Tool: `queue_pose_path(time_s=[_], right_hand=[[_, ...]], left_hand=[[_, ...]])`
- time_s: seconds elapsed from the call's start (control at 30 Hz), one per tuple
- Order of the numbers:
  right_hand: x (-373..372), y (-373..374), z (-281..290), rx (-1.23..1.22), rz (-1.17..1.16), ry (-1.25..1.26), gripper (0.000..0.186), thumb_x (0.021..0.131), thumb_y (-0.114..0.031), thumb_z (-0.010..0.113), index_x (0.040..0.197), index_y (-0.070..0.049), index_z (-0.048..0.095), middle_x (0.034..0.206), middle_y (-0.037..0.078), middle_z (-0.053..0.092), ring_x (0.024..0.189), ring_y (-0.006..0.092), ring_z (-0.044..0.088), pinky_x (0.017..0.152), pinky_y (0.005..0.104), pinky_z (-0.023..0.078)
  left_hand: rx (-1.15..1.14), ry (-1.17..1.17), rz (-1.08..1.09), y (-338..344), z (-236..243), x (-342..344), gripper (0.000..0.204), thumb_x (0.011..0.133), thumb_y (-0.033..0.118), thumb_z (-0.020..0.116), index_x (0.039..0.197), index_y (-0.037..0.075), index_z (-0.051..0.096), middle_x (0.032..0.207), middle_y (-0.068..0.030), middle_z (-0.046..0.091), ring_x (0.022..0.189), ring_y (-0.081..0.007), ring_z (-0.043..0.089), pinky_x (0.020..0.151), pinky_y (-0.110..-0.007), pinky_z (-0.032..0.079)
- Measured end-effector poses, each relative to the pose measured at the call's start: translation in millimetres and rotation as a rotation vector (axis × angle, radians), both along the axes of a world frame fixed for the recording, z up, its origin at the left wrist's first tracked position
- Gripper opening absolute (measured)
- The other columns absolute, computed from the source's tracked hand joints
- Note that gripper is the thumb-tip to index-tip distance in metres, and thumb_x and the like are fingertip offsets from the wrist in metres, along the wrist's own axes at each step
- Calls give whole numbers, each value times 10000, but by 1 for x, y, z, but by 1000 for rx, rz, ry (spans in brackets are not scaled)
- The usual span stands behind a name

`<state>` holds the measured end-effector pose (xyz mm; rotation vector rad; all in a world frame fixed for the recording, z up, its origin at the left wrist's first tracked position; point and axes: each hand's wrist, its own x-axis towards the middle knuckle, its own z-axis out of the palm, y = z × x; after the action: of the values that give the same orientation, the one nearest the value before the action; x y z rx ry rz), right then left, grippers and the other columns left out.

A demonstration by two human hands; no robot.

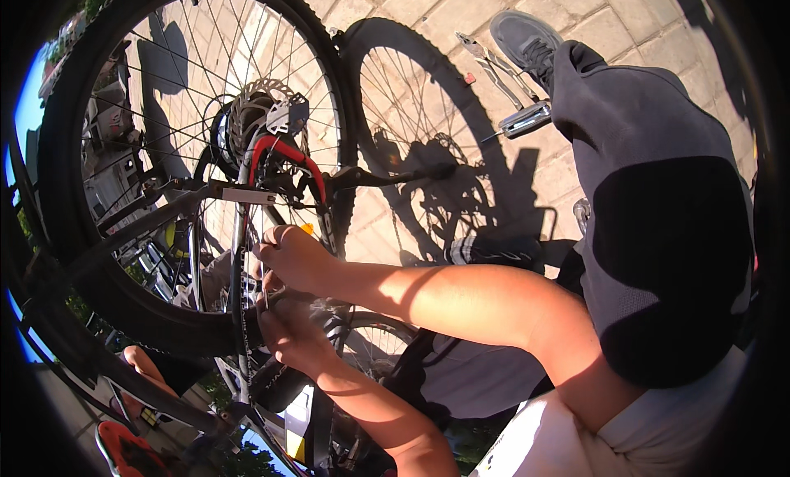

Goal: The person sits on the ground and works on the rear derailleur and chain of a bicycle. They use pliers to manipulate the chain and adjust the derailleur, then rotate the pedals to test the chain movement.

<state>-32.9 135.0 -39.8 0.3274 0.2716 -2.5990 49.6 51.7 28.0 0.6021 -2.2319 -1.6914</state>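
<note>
A bicycle with a wide black-tyred wheel (333, 90) fills the left side. Its disc brake rotor (263, 99) sits at the hub, beside a red and black frame section (288, 148). Below it, my right hand (296, 259) is closed, fingers bent in a pinch against a thin frame tube (239, 263). Just under it my left hand (292, 333) is closed too, its fingertips meeting those of the right by the same tube. Fingers and shadow hide what lies between them; I cannot make it out.
Pliers (498, 66) and a folding tool set (527, 119) lie on the paving (411, 8) beside my grey shoe (527, 45). The wheel's shadow falls between them and the bicycle. Another person's bare limb (148, 368) shows at lower left, near a red object (123, 448).
</note>
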Motion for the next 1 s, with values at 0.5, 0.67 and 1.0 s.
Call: queue_pose_path(time_s=[0.5, 0.67, 1.0], right_hand=[[-13, 5, -3, -102, -33, -117, 159, 961, -122, 527, 873, 8, 552, 746, 56, 620, 597, 115, 587, 538, 245, 494], [-16, 4, -4, -187, -19, -155, 170, 961, -142, 534, 892, 10, 565, 746, 68, 626, 601, 137, 610, 547, 253, 503], [-14, 6, -1, -96, -45, -94, 183, 959, -154, 535, 844, -16, 572, 697, 66, 635, 528, 130, 594, 480, 263, 480]], left_hand=[[130, -88, -151, -21, -6, -8, 346, 998, 281, 490, 1180, -6, 553, 747, -46, 617, 646, -98, 555, 629, -236, 437], [518, -87, -20, -24, 3, -16, 256, 971, 235, 545, 1073, 3, 583, 728, -30, 614, 643, -73, 559, 532, -184, 401], [87, -59, -217, -23, 6, -8, 277, 992, 293, 502, 979, 20, 547, 741, -40, 558, 632, -87, 496, 590, -236, 427]])
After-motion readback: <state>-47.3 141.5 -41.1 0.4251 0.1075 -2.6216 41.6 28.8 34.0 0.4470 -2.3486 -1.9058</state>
